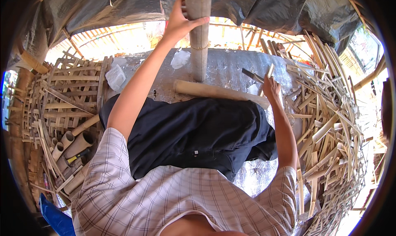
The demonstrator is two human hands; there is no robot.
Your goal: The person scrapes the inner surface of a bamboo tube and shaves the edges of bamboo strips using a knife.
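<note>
My left hand (181,23) grips the upper part of a thick, greyish bamboo tube (199,42), which stands upright with its round open end on top. Its lower end rests on the silvery sheet in front of my legs. On the right, my right hand (271,89) is closed around a knife with a dark, flat blade (252,75) pointing left. A short pale piece (270,70) juts up from the same hand; whether it is a strip or part of a handle I cannot tell. A second bamboo pole (214,90) lies crosswise beside my lap, below the upright tube.
Split bamboo strips (326,133) are heaped at the right. To the left are a woven bamboo lattice (72,87), several cut bamboo tubes (78,144) and a yellow-and-black tool (77,156). Crumpled clear plastic (116,77) lies on the silvery sheet (235,62). Dark sheeting (123,7) hangs beyond.
</note>
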